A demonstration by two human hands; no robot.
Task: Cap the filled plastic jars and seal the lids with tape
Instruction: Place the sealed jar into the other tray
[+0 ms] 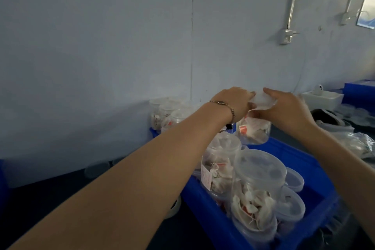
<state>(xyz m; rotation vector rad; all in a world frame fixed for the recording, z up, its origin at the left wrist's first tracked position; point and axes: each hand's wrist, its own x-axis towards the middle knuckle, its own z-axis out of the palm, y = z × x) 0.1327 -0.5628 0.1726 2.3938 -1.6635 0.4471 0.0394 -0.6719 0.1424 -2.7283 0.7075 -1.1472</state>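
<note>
You are at the capping step: your left hand (pixel 236 103) and right hand (pixel 284 107) hold with curled fingers the lid (pixel 263 100) on the filled jar (pixel 253 130), raised over the blue bin (pixel 284 152); next, probably seat the lid, then tape.

The left forearm (pixel 125 170) hides most of the tape roll (pixel 174 207) at seven o'clock; jars by the wall (pixel 166 111) are blurred.

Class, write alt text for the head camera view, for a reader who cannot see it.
Two bare hands, left hand and right hand, hold a clear plastic jar of white sachets by its white lid, above a blue plastic crate holding more capped jars.
</note>
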